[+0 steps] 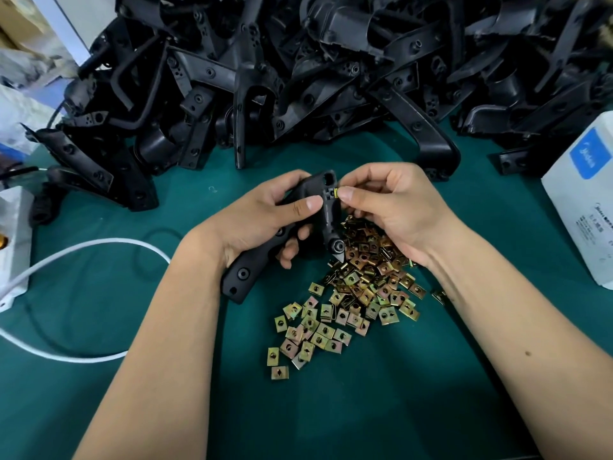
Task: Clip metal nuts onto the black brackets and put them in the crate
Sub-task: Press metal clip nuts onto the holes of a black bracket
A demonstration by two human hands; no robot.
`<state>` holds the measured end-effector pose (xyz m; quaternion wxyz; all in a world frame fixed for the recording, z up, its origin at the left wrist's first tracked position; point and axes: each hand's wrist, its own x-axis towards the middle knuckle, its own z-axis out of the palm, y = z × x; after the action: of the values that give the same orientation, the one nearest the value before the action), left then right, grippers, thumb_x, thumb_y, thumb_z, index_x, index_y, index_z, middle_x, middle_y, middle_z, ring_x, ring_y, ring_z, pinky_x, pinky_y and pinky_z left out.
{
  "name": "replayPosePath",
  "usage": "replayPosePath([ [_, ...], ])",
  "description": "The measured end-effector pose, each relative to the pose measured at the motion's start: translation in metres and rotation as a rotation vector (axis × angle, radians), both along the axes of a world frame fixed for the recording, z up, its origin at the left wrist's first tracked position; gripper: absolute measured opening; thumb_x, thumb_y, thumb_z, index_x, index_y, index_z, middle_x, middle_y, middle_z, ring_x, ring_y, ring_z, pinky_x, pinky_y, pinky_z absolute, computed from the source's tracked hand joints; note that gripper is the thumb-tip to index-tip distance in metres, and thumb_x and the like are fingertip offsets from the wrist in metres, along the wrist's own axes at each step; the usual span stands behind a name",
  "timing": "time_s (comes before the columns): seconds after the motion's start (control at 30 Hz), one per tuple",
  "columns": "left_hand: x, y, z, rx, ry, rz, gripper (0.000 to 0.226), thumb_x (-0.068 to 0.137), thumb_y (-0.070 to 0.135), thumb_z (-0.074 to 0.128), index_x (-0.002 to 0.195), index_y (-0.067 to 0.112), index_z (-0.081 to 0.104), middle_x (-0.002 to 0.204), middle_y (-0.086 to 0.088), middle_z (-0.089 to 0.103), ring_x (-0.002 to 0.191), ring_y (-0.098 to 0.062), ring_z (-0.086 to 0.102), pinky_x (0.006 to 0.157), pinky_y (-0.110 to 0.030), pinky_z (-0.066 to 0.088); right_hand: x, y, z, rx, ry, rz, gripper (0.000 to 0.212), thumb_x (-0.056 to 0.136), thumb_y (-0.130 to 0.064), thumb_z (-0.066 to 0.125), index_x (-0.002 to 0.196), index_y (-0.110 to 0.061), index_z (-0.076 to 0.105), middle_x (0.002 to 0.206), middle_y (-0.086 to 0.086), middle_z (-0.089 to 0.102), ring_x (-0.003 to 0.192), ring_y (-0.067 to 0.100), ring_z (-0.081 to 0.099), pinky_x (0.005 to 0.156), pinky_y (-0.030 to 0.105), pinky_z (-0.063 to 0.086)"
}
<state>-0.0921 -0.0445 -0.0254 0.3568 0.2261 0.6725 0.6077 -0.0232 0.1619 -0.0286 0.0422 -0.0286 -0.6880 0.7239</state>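
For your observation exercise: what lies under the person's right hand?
Under the right hand lies the far end of the heap of metal nuts on the green table. The nuts directly beneath the palm are covered.

Clip nut [335, 192] mostly hidden btwn right hand [391, 207] thumb and forefinger. Bracket [318, 207] midsection covered by left hand [265, 220]. White box [583, 194] cut off at right edge; label text illegible.

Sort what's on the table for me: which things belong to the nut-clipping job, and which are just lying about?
In the job:
- bracket held in the left hand
- nut pinched by the right hand
- loose nuts
- bracket pile

Lying about:
- white cable
- white box
- grey box
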Motion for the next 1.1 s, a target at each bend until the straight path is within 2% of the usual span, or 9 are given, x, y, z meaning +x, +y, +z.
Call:
replayPosePath([
  [0.23, 0.001, 0.001, 0.001, 0.049, -0.006, -0.012, 0.030, 0.095, 0.034, 0.064, 0.119, 0.019, 0.055, 0.069, -0.007, 0.054, 0.041, -0.018, 0.049, 0.042, -0.028, 0.050, 0.000, 0.001, 0.001, -0.136, -0.101, 0.093, 0.009, 0.094, -0.004, 0.066, 0.099, -0.003, 0.074, 0.082, 0.007, 0.066, 0.071, 0.011, 0.058, 0.067, 0.022, 0.046],
  [0.53, 0.001, 0.000, 0.001, -0.031, -0.002, -0.033, 0.037, 0.094, 0.035, 0.065, 0.124, 0.017, 0.054, 0.069, -0.008, 0.055, 0.045, -0.019, 0.052, 0.044, -0.030, 0.052, 0.002, 0.004, 0.004, 0.079, -0.073, 0.096, 0.010, 0.094, -0.003, 0.069, 0.086, -0.007, 0.074, 0.073, 0.004, 0.063, 0.068, 0.010, 0.055, 0.068, 0.025, 0.043],
  [0.7, 0.002, 0.002, 0.003, -0.082, 0.004, -0.062, 0.040, 0.093, 0.037, 0.065, 0.124, 0.015, 0.052, 0.068, -0.005, 0.055, 0.047, -0.018, 0.052, 0.046, -0.030, 0.053, 0.001, 0.011, 0.005, 0.192, -0.069, 0.123, 0.008, 0.092, -0.005, 0.072, 0.086, -0.007, 0.075, 0.069, 0.002, 0.066, 0.067, 0.009, 0.058, 0.066, 0.020, 0.048],
  [0.9, 0.000, 0.002, 0.002, -0.082, 0.008, -0.058, 0.040, 0.092, 0.038, 0.065, 0.123, 0.016, 0.053, 0.068, -0.004, 0.055, 0.047, -0.018, 0.052, 0.046, -0.030, 0.052, -0.003, 0.013, 0.004, 0.227, -0.040, 0.134, 0.009, 0.092, -0.003, 0.071, 0.085, -0.006, 0.075, 0.066, 0.000, 0.067, 0.064, 0.008, 0.059, 0.063, 0.016, 0.049],
  [1.0, -0.001, 0.002, 0.000, 0.001, -0.024, -0.024, 0.038, 0.092, 0.035, 0.065, 0.124, 0.015, 0.053, 0.068, -0.005, 0.054, 0.044, -0.016, 0.049, 0.042, -0.027, 0.049, -0.004, 0.009, 0.005, 0.173, -0.017, 0.116, 0.011, 0.094, -0.004, 0.069, 0.085, -0.009, 0.074, 0.067, -0.001, 0.065, 0.066, 0.008, 0.057, 0.063, 0.018, 0.047],
  [1.1, -0.001, -0.003, -0.001, 0.130, -0.129, -0.061, 0.024, 0.093, 0.027, 0.067, 0.115, 0.022, 0.059, 0.068, -0.007, 0.053, 0.039, -0.013, 0.043, 0.038, -0.022, 0.042, -0.004, 0.014, 0.008, 0.030, -0.030, 0.214, 0.008, 0.091, -0.009, 0.069, 0.084, -0.010, 0.072, 0.071, -0.001, 0.063, 0.068, 0.009, 0.055, 0.063, 0.019, 0.045],
])
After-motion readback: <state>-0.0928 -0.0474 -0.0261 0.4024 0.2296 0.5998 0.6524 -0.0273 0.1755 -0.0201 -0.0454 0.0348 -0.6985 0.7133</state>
